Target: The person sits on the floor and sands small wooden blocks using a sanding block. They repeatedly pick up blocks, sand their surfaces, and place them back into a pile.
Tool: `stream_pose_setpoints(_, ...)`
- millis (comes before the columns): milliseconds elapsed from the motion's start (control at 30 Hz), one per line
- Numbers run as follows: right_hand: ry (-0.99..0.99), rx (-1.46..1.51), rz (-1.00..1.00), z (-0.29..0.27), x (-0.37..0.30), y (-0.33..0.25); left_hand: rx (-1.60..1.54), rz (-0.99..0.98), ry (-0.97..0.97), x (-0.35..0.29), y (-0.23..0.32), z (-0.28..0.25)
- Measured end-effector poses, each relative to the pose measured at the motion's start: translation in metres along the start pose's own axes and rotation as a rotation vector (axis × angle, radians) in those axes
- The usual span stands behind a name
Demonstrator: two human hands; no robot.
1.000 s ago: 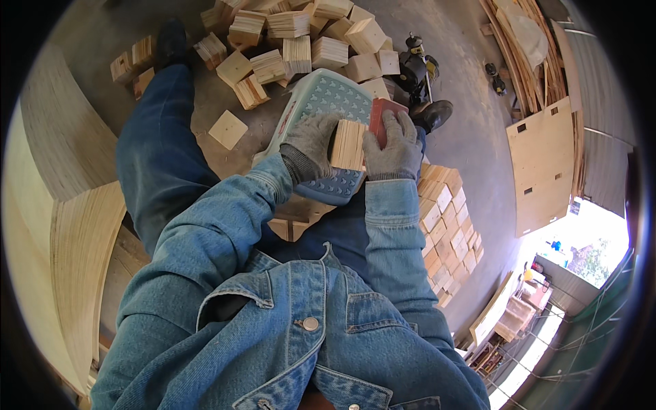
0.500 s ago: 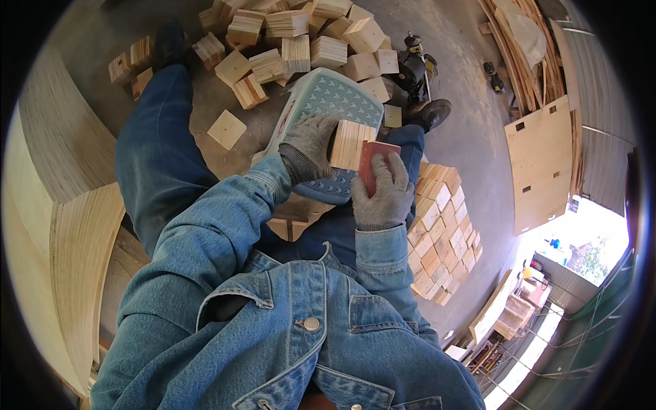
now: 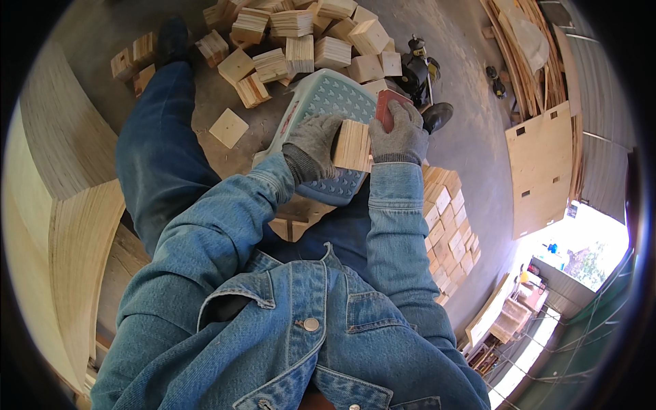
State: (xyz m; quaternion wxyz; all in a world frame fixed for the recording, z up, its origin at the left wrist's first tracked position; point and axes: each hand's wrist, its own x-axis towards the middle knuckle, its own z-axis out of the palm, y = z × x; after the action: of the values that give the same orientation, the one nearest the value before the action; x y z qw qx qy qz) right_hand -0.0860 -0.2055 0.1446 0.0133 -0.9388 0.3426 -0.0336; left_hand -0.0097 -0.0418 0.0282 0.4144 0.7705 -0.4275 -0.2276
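Note:
A plywood block (image 3: 353, 145) with layered edges is held over a blue-green plastic stool (image 3: 336, 96) between my legs. My left hand (image 3: 311, 143), in a grey glove, grips the block's left side. In my right hand (image 3: 400, 134), also gloved, is a flat red-brown sanding block (image 3: 391, 108), its far end showing beyond the fingers. That hand is beside the block's right side, with the sanding block at its far right corner; whether the two touch is hard to tell.
Loose plywood blocks (image 3: 292, 24) are heaped beyond the stool, and a single square piece (image 3: 229, 128) lies near my left leg. Neatly stacked blocks (image 3: 447, 229) stand at right. A black power tool (image 3: 414, 70) sits by my right shoe. Curved plywood (image 3: 85, 232) rises at left; a slotted board (image 3: 542, 167) leans right.
My right hand has moved away from me and slightly right with the sanding block, which now sits farther up beside the plywood block. My left hand and the plywood block have barely shifted.

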Motion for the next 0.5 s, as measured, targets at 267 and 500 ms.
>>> stream_pose_setpoints(267,0.086,0.0,-0.039,0.005,-0.04,0.006,0.094,0.085,0.044,-0.003,-0.006,0.001)
stream_pose_setpoints(500,0.014,0.028,-0.075,-0.011,-0.113,0.007,0.018,0.021,-0.039,-0.003,0.001,-0.004)
